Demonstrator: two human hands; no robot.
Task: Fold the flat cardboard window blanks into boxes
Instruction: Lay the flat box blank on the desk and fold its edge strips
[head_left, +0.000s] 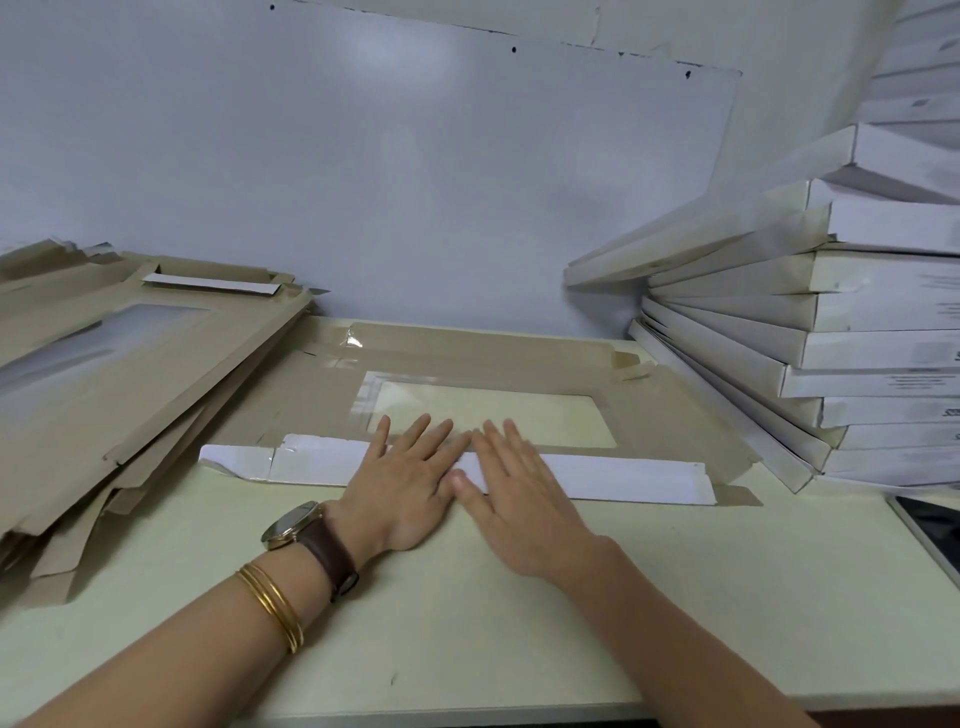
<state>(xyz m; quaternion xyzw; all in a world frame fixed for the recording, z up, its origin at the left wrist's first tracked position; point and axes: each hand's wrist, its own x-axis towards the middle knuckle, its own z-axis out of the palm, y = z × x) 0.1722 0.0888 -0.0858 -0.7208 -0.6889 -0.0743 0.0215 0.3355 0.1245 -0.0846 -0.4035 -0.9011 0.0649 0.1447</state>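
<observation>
Nearest, the worktop (467, 623) carried both hands side by side. The left hand (410, 483) and right hand (519, 493) lay flat, fingers straight, gripping nothing. They pressed down the white flap (623, 475) folded over the near edge of the brown window blank (675, 415), which lay flat mid-worktop. For a sharp crease, the palms should probably sweep outward to both ends, keeping the flap parallel to the window (493, 413). Print on the folded boxes (857, 353) at right was too blurred to read.
</observation>
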